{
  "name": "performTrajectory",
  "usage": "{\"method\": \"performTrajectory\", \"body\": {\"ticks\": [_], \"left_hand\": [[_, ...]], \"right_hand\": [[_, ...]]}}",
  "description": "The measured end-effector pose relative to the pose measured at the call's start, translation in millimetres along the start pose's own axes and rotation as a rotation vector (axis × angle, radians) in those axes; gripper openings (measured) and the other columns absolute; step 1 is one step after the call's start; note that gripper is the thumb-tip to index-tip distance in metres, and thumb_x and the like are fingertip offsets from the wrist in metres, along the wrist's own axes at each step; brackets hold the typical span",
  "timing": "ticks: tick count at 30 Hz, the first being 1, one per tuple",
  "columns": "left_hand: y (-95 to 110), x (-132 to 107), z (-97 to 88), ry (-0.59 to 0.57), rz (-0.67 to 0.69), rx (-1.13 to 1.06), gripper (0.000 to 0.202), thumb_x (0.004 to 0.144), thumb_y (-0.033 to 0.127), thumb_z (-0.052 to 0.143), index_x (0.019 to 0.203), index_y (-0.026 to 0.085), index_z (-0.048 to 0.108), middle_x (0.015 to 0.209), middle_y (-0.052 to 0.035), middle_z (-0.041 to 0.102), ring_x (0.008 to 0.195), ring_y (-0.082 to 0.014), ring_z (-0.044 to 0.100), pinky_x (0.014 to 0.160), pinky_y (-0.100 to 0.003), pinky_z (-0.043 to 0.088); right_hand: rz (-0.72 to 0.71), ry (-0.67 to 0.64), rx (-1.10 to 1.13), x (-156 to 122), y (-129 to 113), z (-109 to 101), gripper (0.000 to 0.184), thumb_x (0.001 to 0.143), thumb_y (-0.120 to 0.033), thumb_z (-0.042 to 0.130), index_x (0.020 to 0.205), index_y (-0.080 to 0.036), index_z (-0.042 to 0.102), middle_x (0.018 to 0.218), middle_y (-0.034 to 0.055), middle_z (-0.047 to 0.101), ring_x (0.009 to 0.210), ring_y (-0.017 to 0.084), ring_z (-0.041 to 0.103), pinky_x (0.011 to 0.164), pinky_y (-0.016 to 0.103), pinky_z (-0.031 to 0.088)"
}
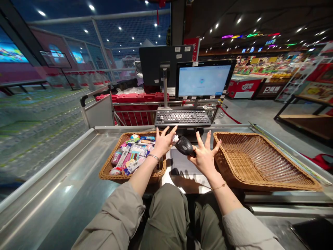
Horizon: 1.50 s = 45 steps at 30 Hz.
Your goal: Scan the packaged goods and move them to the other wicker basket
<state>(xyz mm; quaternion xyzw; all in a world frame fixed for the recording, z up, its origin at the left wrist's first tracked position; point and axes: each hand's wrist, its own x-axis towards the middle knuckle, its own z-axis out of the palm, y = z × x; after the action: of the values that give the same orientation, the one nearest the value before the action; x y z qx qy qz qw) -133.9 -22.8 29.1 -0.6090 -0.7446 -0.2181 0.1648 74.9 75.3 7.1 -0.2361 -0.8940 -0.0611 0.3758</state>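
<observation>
My left hand (164,141) is raised over the right side of a full wicker basket (103,172), its fingers spread. A small white thing (175,139) shows beside its thumb; whether they touch, I cannot tell. Between my hands is a black barcode scanner (184,146). Its narrow end reaches the thumb side of my right hand (205,157), whose fingers are also stretched apart; any contact there is unclear. Packaged small goods (134,154) in bright colours fill the left basket. At my right hand's outer side stands a second wicker basket (239,159) with nothing in it.
A black keyboard (183,117) sits beyond my hands, below a lit monitor (204,80). Another screen (158,66) faces away. The metal counter (78,194) has raised edges. A dark flat object (313,232) lies at lower right, and stacked bottles (47,114) stand at left.
</observation>
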Motion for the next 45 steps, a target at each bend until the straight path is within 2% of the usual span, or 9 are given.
{"method": "performTrajectory", "body": {"ticks": [2, 4, 8, 11, 16, 25, 37, 41, 45], "left_hand": [[1.0, 0.0, -0.7, 0.0, 0.016, 0.028, 0.097, 0.085, 0.014, 0.067, 0.163, 0.03, 0.013, 0.135, -0.006, 0.069, 0.154, -0.0309, 0.028, 0.121, -0.072, -0.007], [2.4, 0.2, -2.6, -0.018, 0.018, 0.073, 0.09, 0.089, 0.019, 0.062, 0.163, 0.029, 0.012, 0.139, -0.0054, 0.067, 0.155, -0.029, 0.026, 0.122, -0.071, -0.007], [4.8, 1.0, -6.3, -0.055, 0.042, 0.193, 0.072, 0.096, 0.025, 0.051, 0.161, 0.03, 0.022, 0.153, -0.0039, 0.053, 0.156, -0.0262, 0.024, 0.124, -0.069, -0.004], [5.0, 1.7, -6.7, -0.055, 0.068, 0.236, 0.064, 0.096, 0.024, 0.049, 0.158, 0.031, 0.032, 0.159, -0.0028, 0.045, 0.156, -0.0268, 0.024, 0.124, -0.07, -0.005], [3.9, 3.4, -4.5, -0.031, 0.085, 0.25, 0.058, 0.098, 0.022, 0.045, 0.155, 0.029, 0.037, 0.159, -0.0039, 0.045, 0.155, -0.0263, 0.026, 0.123, -0.069, -0.007], [4.6, 5.8, -3.8, -0.034, 0.082, 0.231, 0.061, 0.1, 0.021, 0.041, 0.159, 0.025, 0.029, 0.155, -0.0055, 0.05, 0.155, -0.0256, 0.026, 0.123, -0.07, -0.008], [5.0, 5.9, -5.8, -0.036, 0.081, 0.242, 0.062, 0.098, 0.019, 0.043, 0.158, 0.026, 0.031, 0.16, -0.0051, 0.043, 0.154, -0.0266, 0.028, 0.122, -0.07, -0.01], [4.2, 5.4, -5.0, -0.041, 0.086, 0.238, 0.074, 0.094, 0.014, 0.048, 0.162, 0.026, 0.021, 0.162, -0.0046, 0.04, 0.155, -0.0257, 0.026, 0.122, -0.067, -0.014], [3.8, 5.2, -5.9, -0.052, 0.075, 0.232, 0.088, 0.089, 0.008, 0.051, 0.164, 0.024, 0.008, 0.157, -0.0056, 0.048, 0.156, -0.0234, 0.023, 0.122, -0.065, -0.017]], "right_hand": [[-0.011, 0.006, 0.002, -0.3, -0.3, -0.2, 0.024, 0.076, -0.027, 0.072, 0.099, -0.024, 0.077, 0.163, 0.0092, 0.037, 0.156, 0.044, 0.0, 0.112, 0.081, -0.007], [-0.02, 0.012, 0.006, -0.4, -0.4, -0.7, 0.02, 0.076, -0.026, 0.071, 0.095, -0.023, 0.077, 0.162, 0.0095, 0.038, 0.157, 0.043, 0.0, 0.112, 0.082, -0.006], [-0.026, 0.007, 0.013, -0.2, -0.6, -1.7, 0.016, 0.074, -0.023, 0.071, 0.09, -0.022, 0.076, 0.162, 0.0105, 0.038, 0.156, 0.043, 0.001, 0.111, 0.082, -0.003], [-0.029, -0.004, 0.02, -0.3, -0.7, -2.0, 0.017, 0.072, -0.022, 0.072, 0.089, -0.021, 0.075, 0.162, 0.0107, 0.038, 0.156, 0.043, 0.002, 0.112, 0.082, -0.004], [-0.049, -0.012, 0.03, -0.5, -1.2, -1.7, 0.016, 0.071, -0.022, 0.074, 0.088, -0.021, 0.074, 0.162, 0.0114, 0.039, 0.157, 0.042, 0.001, 0.112, 0.08, -0.008], [-0.07, 0.013, 0.048, -0.5, -1.6, -2.0, 0.017, 0.071, -0.022, 0.076, 0.088, -0.022, 0.073, 0.16, 0.012, 0.043, 0.157, 0.041, 0.004, 0.113, 0.078, -0.011], [-0.074, 0.026, 0.035, -0.3, -2.1, -2.1, 0.017, 0.07, -0.02, 0.075, 0.087, -0.022, 0.073, 0.158, 0.0118, 0.045, 0.157, 0.041, 0.008, 0.114, 0.077, -0.014], [-0.072, 0.028, 0.026, -0.3, -2.5, -1.3, 0.018, 0.069, -0.019, 0.076, 0.086, -0.022, 0.073, 0.157, 0.0113, 0.046, 0.157, 0.041, 0.009, 0.114, 0.075, -0.014], [-0.07, 0.018, 0.026, -0.8, -1.8, -0.4, 0.021, 0.067, -0.018, 0.077, 0.088, -0.022, 0.073, 0.157, 0.011, 0.047, 0.156, 0.041, 0.011, 0.114, 0.075, -0.016]]}}
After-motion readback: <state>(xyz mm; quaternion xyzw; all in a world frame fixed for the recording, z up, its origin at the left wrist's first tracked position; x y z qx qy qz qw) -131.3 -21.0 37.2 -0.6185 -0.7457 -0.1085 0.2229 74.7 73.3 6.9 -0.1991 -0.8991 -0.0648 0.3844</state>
